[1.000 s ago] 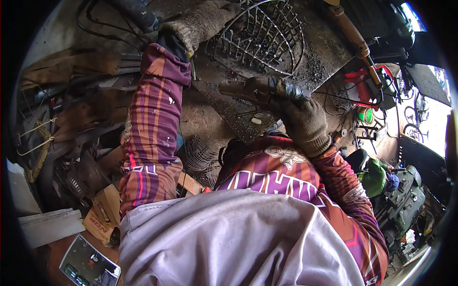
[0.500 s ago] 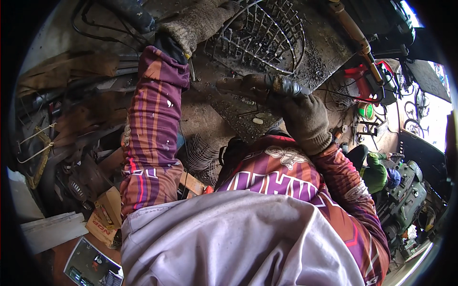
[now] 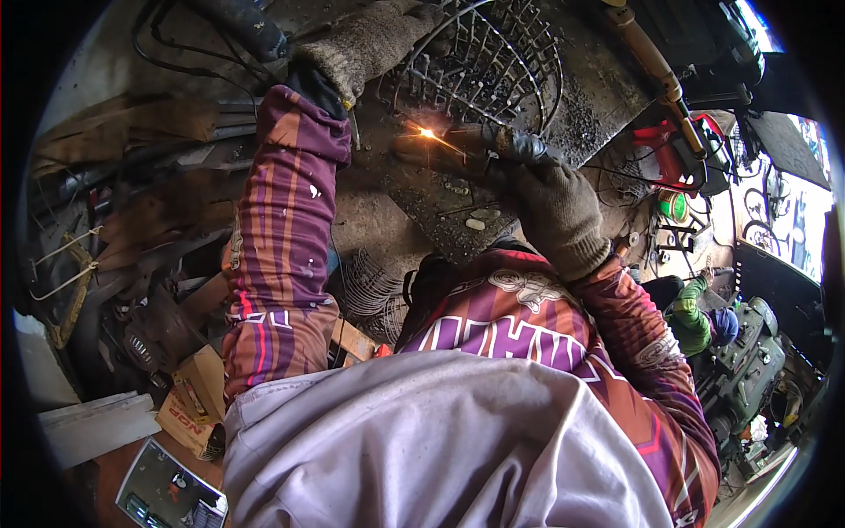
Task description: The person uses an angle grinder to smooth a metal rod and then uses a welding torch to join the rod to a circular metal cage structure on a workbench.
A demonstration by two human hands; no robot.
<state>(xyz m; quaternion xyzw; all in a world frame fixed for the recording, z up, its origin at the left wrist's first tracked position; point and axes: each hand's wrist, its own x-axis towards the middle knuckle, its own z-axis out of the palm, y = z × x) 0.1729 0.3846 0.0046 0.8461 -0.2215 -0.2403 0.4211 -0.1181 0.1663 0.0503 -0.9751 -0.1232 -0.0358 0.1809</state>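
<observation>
A round frame of bent metal rods (image 3: 488, 75), with many short upright pegs, lies on the metal worktable (image 3: 607, 75). My left hand (image 3: 374, 44), in a grey knitted glove, is closed at the frame's left rim; its fingertips are partly hidden. My right hand (image 3: 559, 211), gloved too, grips a dark welding electrode holder (image 3: 471, 154). Its tip points left, and a bright orange spark (image 3: 428, 134) glows there, just below the frame's near left edge. The electrode itself cannot be made out in the glare.
Dark grit and a pale pebble-like piece (image 3: 475, 223) lie on the table. Wire coils (image 3: 370, 295) sit below its edge. Scrap metal and a cardboard box (image 3: 198, 396) crowd the left. A red machine (image 3: 664, 154) stands right; a person in green (image 3: 691, 317) is by a large grey-green machine (image 3: 748, 352).
A bright spark with flying streaks has appeared at the holder's tip. My right hand has shifted slightly down; my left stays in place. The person in green has moved an arm.
</observation>
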